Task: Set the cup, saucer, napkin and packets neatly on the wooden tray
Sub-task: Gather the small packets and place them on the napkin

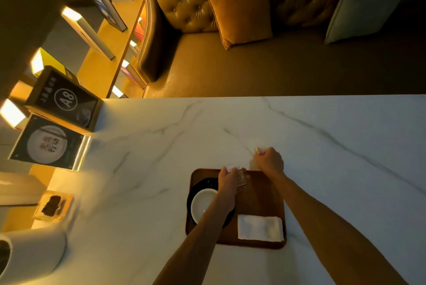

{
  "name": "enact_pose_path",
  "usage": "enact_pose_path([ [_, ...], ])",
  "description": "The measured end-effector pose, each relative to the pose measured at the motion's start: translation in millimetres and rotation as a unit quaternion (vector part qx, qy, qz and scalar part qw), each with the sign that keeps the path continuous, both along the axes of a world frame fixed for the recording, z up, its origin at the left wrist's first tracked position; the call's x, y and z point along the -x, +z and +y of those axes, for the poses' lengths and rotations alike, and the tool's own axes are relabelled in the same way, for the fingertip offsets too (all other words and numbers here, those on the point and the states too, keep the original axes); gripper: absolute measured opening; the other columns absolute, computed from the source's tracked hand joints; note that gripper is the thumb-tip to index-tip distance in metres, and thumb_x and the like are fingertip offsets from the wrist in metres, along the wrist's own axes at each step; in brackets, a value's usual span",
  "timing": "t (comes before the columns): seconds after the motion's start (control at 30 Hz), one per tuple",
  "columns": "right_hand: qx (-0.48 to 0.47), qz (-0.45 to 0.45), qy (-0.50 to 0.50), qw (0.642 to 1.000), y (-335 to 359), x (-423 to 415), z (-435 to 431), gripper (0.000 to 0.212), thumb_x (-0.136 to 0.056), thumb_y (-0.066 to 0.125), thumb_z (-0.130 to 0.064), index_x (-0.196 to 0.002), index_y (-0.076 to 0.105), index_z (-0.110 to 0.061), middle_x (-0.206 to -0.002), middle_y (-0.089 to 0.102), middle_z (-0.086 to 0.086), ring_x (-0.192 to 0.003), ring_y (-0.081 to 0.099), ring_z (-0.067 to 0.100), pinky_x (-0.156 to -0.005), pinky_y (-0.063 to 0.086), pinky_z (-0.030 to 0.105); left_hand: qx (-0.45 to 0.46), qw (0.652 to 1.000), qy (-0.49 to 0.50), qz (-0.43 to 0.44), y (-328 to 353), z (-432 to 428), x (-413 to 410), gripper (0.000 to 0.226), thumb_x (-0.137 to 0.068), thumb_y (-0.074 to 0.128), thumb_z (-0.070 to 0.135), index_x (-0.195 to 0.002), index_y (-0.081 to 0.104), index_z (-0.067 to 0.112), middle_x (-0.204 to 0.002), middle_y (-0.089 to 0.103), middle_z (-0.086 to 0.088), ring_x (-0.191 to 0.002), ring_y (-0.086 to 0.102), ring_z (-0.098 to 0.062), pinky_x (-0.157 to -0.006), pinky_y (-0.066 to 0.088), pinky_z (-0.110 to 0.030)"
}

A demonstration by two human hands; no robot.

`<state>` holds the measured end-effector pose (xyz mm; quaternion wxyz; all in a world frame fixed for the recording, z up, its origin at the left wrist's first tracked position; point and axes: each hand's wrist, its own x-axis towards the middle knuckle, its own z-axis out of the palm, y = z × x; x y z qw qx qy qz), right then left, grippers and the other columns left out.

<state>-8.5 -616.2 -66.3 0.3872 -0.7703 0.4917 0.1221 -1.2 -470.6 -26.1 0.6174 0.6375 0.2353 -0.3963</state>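
Note:
A wooden tray (260,197) lies on the white marble table. On its left side a white cup (202,204) sits on a black saucer (202,184), partly hidden by my left forearm. A folded white napkin (260,227) rests in the tray's near right corner. My left hand (228,179) is over the tray's far edge, closed on pale packets (242,177). My right hand (269,160) is just beyond the tray's far right corner, pinching a small pale packet (258,150).
A white cylindrical container (34,252) lies at the near left, with a small dish of dark pieces (52,207) behind it. Sign stands (49,144) line the table's left edge. A leather sofa with cushions (242,10) stands beyond the far edge.

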Motion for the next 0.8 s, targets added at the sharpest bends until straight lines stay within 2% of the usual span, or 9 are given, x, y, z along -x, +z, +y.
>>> enact_pose_path([
  [0.07,-0.228,-0.104,-0.155,0.956,18,12,-4,0.035,-0.091,0.06,-0.028,-0.107,0.064,0.003,-0.105,0.066,0.021,-0.093,0.065,0.03,-0.082,0.058,0.045,0.0,1.0,0.007,-0.005,11,3,3,0.01,-0.097,0.048,0.015,-0.102,0.057,0.016,-0.093,0.069,-0.009,-0.079,0.067,-0.024,-0.07,0.052,-0.034],
  [0.13,-0.419,-0.187,-0.235,0.857,45,32,-3,0.026,-0.086,0.065,-0.008,-0.107,0.064,0.007,-0.105,0.067,0.023,-0.089,0.069,0.028,-0.072,0.062,0.039,-0.003,1.0,0.014,-0.008,24,8,10,0.008,-0.097,0.049,0.014,-0.1,0.056,0.014,-0.088,0.065,-0.01,-0.073,0.064,-0.023,-0.065,0.052,-0.032],
  [0.23,-0.568,-0.257,-0.212,0.753,79,72,-1,0.029,-0.082,0.066,-0.003,-0.109,0.064,0.008,-0.109,0.068,0.026,-0.092,0.072,0.03,-0.075,0.062,0.036,0.03,0.999,0.017,-0.018,45,15,26,0.004,-0.094,0.053,0.012,-0.097,0.056,0.011,-0.089,0.063,-0.013,-0.075,0.064,-0.024,-0.065,0.054,-0.034],
  [0.3,-0.617,-0.284,-0.181,0.711,99,98,3,0.034,-0.087,0.062,-0.006,-0.117,0.061,0.007,-0.118,0.064,0.029,-0.103,0.068,0.035,-0.087,0.058,0.039,0.068,0.997,0.022,-0.029,63,20,37,0.013,-0.095,0.055,0.016,-0.104,0.055,0.007,-0.097,0.063,-0.017,-0.083,0.064,-0.027,-0.069,0.055,-0.036],
  [0.4,-0.598,-0.273,-0.103,0.746,130,130,13,0.034,-0.092,0.058,-0.009,-0.123,0.059,0.002,-0.122,0.063,0.025,-0.11,0.064,0.035,-0.095,0.052,0.041,0.131,0.99,-0.003,-0.053,97,25,61,0.04,-0.1,0.05,0.03,-0.121,0.051,-0.004,-0.111,0.062,-0.027,-0.096,0.063,-0.034,-0.08,0.053,-0.044],
  [0.47,-0.556,-0.263,-0.068,0.786,152,146,23,0.03,-0.093,0.057,-0.011,-0.122,0.06,-0.001,-0.114,0.068,0.02,-0.101,0.068,0.028,-0.086,0.058,0.036,0.146,0.985,-0.036,-0.084,119,30,80,0.05,-0.1,0.049,0.038,-0.123,0.051,-0.007,-0.117,0.062,-0.032,-0.098,0.064,-0.037,-0.081,0.054,-0.045],
  [0.53,-0.508,-0.26,-0.051,0.82,166,155,31,0.027,-0.094,0.056,-0.01,-0.119,0.062,-0.002,-0.107,0.071,0.018,-0.094,0.07,0.024,-0.078,0.06,0.032,0.132,0.98,-0.066,-0.13,134,34,93,0.045,-0.098,0.053,0.035,-0.12,0.056,-0.004,-0.113,0.066,-0.029,-0.097,0.067,-0.039,-0.08,0.057,-0.045],
  [0.7,-0.439,-0.3,-0.007,0.847,205,189,50,0.026,-0.094,0.059,-0.02,-0.111,0.067,-0.003,-0.108,0.071,0.022,-0.1,0.069,0.031,-0.088,0.057,0.039,0.114,0.975,-0.065,-0.179,168,47,136,0.028,-0.093,0.06,0.009,-0.121,0.059,0.003,-0.112,0.069,-0.023,-0.103,0.067,-0.04,-0.093,0.053,-0.057],
  [0.8,-0.317,-0.302,0.047,0.898,223,204,67,0.024,-0.086,0.069,-0.027,-0.105,0.07,-0.014,-0.1,0.075,0.01,-0.094,0.072,0.024,-0.089,0.057,0.04,0.126,0.973,-0.058,-0.184,183,54,151,0.025,-0.096,0.053,0.005,-0.12,0.059,0.005,-0.112,0.07,-0.021,-0.103,0.068,-0.038,-0.091,0.055,-0.053],
])
